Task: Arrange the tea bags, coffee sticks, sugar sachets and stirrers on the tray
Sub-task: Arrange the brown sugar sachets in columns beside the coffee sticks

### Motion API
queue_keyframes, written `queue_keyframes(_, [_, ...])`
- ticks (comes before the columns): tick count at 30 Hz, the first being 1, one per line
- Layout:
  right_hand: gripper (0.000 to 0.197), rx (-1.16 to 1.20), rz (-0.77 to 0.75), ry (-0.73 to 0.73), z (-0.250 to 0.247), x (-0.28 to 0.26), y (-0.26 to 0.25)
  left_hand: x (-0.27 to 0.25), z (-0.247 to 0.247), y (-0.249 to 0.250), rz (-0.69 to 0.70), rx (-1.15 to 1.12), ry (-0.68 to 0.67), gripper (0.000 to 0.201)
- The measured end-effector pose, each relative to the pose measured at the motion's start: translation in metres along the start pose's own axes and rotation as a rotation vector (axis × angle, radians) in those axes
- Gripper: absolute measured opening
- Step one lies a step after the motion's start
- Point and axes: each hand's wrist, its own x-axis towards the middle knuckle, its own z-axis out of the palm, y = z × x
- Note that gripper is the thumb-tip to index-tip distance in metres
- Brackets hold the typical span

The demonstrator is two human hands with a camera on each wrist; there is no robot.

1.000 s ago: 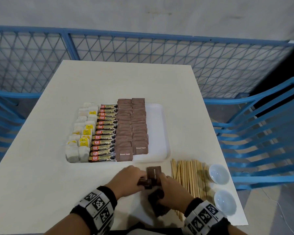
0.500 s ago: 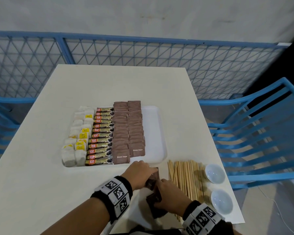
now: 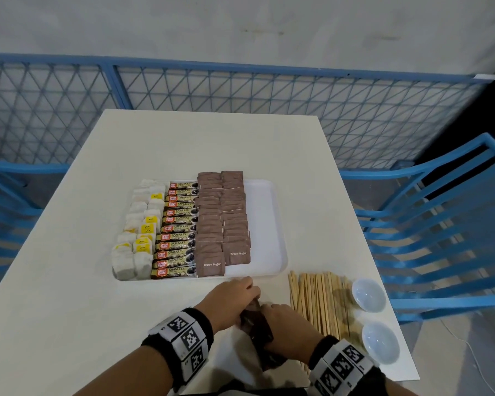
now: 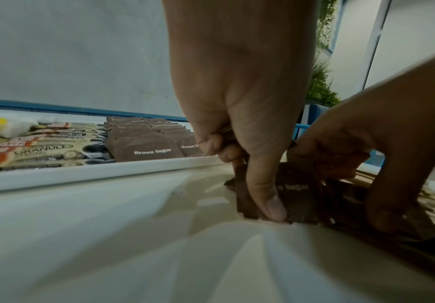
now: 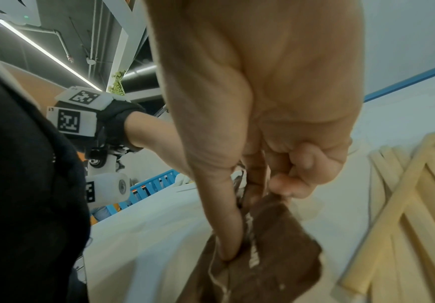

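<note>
since a second ago both hands have sunk onto the loose sugar sachets [image 3: 256, 328] just in front of the tray [image 3: 269, 224], left hand [image 3: 232, 295] and right hand [image 3: 286, 327] pinching them together, likely squaring a stack for the tray's unfinished sugar rows [image 3: 223, 221]

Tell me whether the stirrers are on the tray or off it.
Off. The stirrers lie on the table, right of the tray.
</note>
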Motion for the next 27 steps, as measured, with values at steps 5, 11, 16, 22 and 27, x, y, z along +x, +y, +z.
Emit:
queue_keyframes(5, [0.028, 0.008, 0.046, -0.039, -0.007, 0.002, -0.005, -0.003, 0.001, 0.001, -0.071, -0.069, -0.063, 0.054])
queue_keyframes(11, [0.02, -0.051, 0.027, -0.136, -0.009, 0.004, -0.008, -0.009, 0.006, -0.013, -0.179, -0.203, -0.122, 0.05])
queue_keyframes(16, [0.022, 0.031, 0.029, -0.071, -0.024, 0.001, -0.005, -0.018, 0.008, -0.029, -0.17, -0.371, -0.052, 0.033])
queue_keyframes(22, [0.009, 0.469, 0.15, 0.079, -0.051, 0.01, -0.001, -0.034, 0.001, -0.043, -0.188, -0.884, 0.081, 0.015])
queue_keyframes(27, [0.006, 0.942, 0.163, 0.142, -0.058, 0.016, -0.013, -0.048, -0.024, -0.058, -0.273, -1.397, 0.104, 0.032])
